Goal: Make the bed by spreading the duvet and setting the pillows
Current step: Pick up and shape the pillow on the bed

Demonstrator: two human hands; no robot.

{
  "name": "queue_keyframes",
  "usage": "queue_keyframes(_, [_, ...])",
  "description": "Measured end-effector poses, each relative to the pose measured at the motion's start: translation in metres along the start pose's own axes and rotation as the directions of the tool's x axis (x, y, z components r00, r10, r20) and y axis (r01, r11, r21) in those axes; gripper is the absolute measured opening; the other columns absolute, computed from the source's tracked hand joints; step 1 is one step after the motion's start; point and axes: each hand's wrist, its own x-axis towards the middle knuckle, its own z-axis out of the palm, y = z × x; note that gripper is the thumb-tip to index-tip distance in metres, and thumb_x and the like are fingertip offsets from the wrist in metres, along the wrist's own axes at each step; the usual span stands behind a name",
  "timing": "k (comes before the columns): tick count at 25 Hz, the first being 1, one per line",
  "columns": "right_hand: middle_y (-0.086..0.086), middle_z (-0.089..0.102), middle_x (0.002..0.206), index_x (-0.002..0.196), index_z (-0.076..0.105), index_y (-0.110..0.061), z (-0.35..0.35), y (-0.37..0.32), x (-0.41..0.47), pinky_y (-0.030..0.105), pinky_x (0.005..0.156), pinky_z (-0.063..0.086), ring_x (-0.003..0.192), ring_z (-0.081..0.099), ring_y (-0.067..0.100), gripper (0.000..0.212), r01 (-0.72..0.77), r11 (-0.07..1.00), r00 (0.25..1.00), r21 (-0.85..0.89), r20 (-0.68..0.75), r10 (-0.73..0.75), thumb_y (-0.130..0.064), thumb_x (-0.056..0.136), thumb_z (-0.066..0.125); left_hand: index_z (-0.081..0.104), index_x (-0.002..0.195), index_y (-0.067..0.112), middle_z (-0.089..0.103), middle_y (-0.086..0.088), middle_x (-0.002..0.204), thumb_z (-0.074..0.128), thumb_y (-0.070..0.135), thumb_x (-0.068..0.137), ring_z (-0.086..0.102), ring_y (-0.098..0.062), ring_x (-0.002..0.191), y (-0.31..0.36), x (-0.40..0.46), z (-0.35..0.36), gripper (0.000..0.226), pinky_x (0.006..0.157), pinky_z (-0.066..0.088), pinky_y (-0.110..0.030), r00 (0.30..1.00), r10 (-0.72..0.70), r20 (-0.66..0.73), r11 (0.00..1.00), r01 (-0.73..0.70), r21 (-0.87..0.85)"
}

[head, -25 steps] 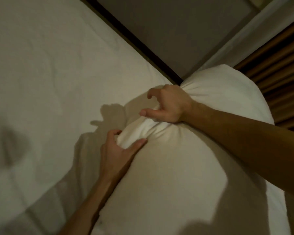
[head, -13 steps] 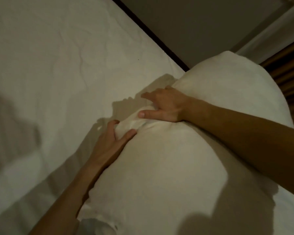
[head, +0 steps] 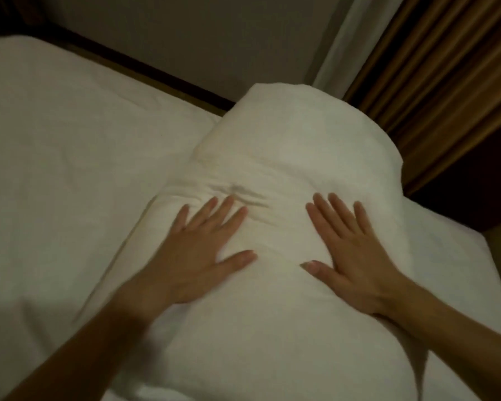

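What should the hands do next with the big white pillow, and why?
Probably slide both flat hands outward to smooth it. The left hand and right hand lie open, fingers straight, on the pillow, and creases show just past the left fingertips. The pillow already lies on the bed near the headboard.

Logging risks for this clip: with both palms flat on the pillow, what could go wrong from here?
1. The pillow sits near the bed's right edge; a hard push from the right hand could nudge it toward the curtain side.
2. Creases show just beyond the left hand; uneven pressing may leave them set.
3. Neither hand grips the pillow, so it could slide on the sheet.
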Motion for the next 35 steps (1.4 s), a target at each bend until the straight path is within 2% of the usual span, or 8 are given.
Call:
queue_keyframes(4, [0.004, -0.003, 0.167, 0.160, 0.006, -0.014, 0.049, -0.002, -0.016, 0.054, 0.122, 0.000, 0.153, -0.010, 0.020, 0.095, -0.086, 0.982, 0.990, 0.167, -0.094, 0.103, -0.080, 0.091, 0.002, -0.007, 0.153, 0.039, -0.018, 0.016, 0.160, -0.019, 0.095, 0.052, -0.018, -0.003, 0.146, 0.027, 0.000, -0.007, 0.116, 0.120, -0.010, -0.043, 0.981, -0.174, 0.085, 0.985, 0.172, 0.023])
queue_keyframes(10, [-0.007, -0.022, 0.164, 0.158, -0.011, -0.029, 0.055, 0.010, -0.103, 0.048, 0.122, -0.011, 0.148, -0.026, 0.011, 0.103, -0.262, 0.838, 0.924, 0.478, -0.128, 0.361, -0.088, 0.074, -0.017, -0.006, 0.153, 0.042, -0.017, 0.016, 0.160, -0.015, 0.082, 0.076, -0.023, -0.007, 0.146, 0.143, 0.011, 0.011, 0.087, 0.119, -0.013, -0.049, 0.987, 0.159, -0.002, 0.972, -0.156, 0.178])
queue_keyframes(14, [-0.017, -0.038, 0.155, 0.146, -0.032, -0.042, 0.094, -0.023, -0.142, 0.048, 0.121, -0.016, 0.142, -0.037, 0.006, 0.099, -0.428, 0.656, 0.855, 0.621, 0.042, 0.518, -0.095, 0.064, -0.017, -0.013, 0.151, 0.044, -0.023, 0.014, 0.159, -0.019, 0.083, 0.075, -0.029, -0.013, 0.144, 0.137, 0.018, 0.043, 0.085, 0.115, -0.016, -0.055, 0.987, 0.143, 0.072, 0.929, -0.159, 0.335])
queue_keyframes(19, [-0.019, -0.030, 0.159, 0.147, -0.024, -0.043, 0.125, -0.044, -0.146, 0.047, 0.122, -0.011, 0.144, -0.030, 0.002, 0.098, -0.400, 0.502, 0.807, 0.767, 0.034, 0.590, -0.096, 0.065, -0.013, -0.017, 0.147, 0.048, -0.026, 0.013, 0.157, -0.015, 0.087, 0.071, -0.032, -0.013, 0.143, 0.143, 0.009, 0.049, 0.085, 0.114, -0.020, -0.054, 0.981, 0.096, 0.168, 0.938, -0.146, 0.316])
queue_keyframes(23, [-0.015, -0.014, 0.165, 0.149, -0.017, -0.045, 0.117, -0.037, -0.152, 0.037, 0.123, -0.002, 0.152, -0.007, 0.009, 0.099, -0.419, 0.138, 0.626, 0.897, 0.176, 0.760, -0.097, 0.067, -0.003, -0.012, 0.151, 0.044, -0.027, 0.015, 0.157, -0.010, 0.082, 0.076, -0.030, -0.006, 0.143, 0.185, 0.019, 0.047, 0.084, 0.117, -0.017, -0.049, 0.951, 0.252, 0.178, 0.934, -0.287, 0.213])
queue_keyframes(26, [-0.011, -0.003, 0.166, 0.154, -0.013, -0.040, 0.101, -0.051, -0.153, 0.039, 0.123, 0.007, 0.153, 0.007, 0.019, 0.102, -0.472, -0.160, 0.537, 0.867, 0.427, 0.728, -0.091, 0.069, 0.010, 0.004, 0.155, 0.038, -0.009, 0.008, 0.163, -0.006, 0.075, 0.083, -0.018, -0.011, 0.148, 0.203, 0.065, 0.042, 0.082, 0.117, -0.014, -0.051, 0.887, 0.415, 0.201, 0.829, -0.460, 0.318])
queue_keyframes(30, [-0.014, -0.009, 0.165, 0.151, -0.018, -0.043, 0.084, -0.063, -0.151, 0.039, 0.123, 0.007, 0.153, 0.005, 0.020, 0.111, -0.527, -0.131, 0.530, 0.840, 0.445, 0.722, -0.092, 0.053, 0.002, 0.040, 0.147, 0.030, 0.034, 0.004, 0.156, -0.005, 0.071, 0.087, 0.018, -0.014, 0.148, 0.235, 0.147, 0.049, 0.085, 0.120, -0.004, -0.048, 0.732, 0.575, 0.365, 0.607, -0.681, 0.410])
queue_keyframes(35, [-0.009, -0.003, 0.166, 0.154, -0.015, -0.037, 0.085, -0.054, -0.129, 0.038, 0.121, 0.016, 0.152, 0.014, 0.025, 0.113, -0.534, -0.286, 0.468, 0.796, 0.560, 0.683, -0.089, 0.057, 0.011, 0.071, 0.102, 0.026, 0.069, 0.000, 0.109, -0.005, 0.074, 0.086, 0.056, -0.017, 0.113, 0.247, 0.209, 0.069, 0.092, 0.119, 0.015, -0.045, 0.642, 0.557, 0.527, 0.465, -0.767, 0.443])
